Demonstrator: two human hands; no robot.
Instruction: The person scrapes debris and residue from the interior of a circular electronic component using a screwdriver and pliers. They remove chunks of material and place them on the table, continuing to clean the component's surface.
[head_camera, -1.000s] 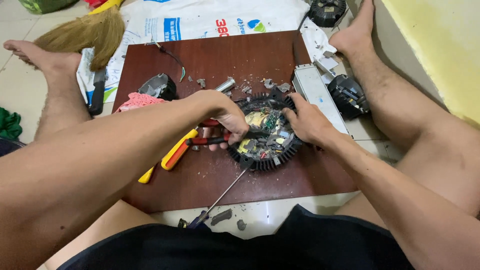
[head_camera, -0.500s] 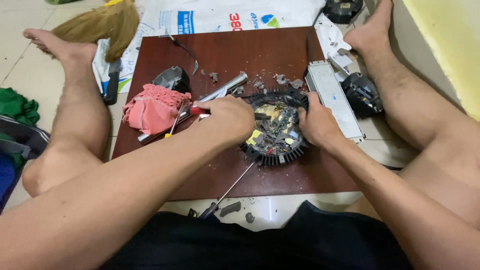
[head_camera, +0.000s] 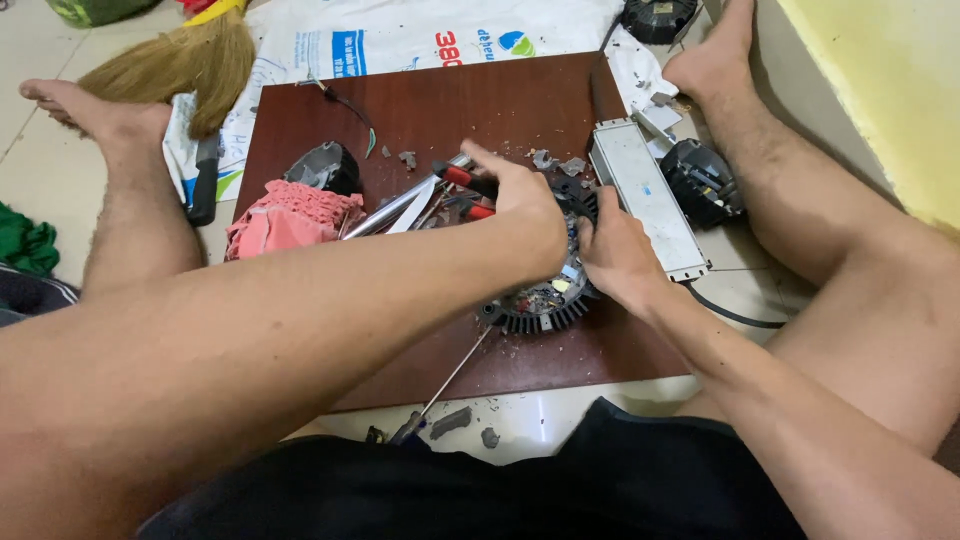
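The left hand (head_camera: 525, 205) closes around red-handled pliers (head_camera: 462, 180), their handles jutting out toward the far side of the board (head_camera: 420, 110). The right hand (head_camera: 615, 255) presses its fingers on the rim of the finned black disc (head_camera: 535, 305), probably to keep it from turning; it pins rather than grasps. The disc lies on the board between both hands, with debris on its face. A screwdriver (head_camera: 445, 385) lies just near it, a pink cloth (head_camera: 290, 215) to the left, a grey box (head_camera: 645, 205) to the right.
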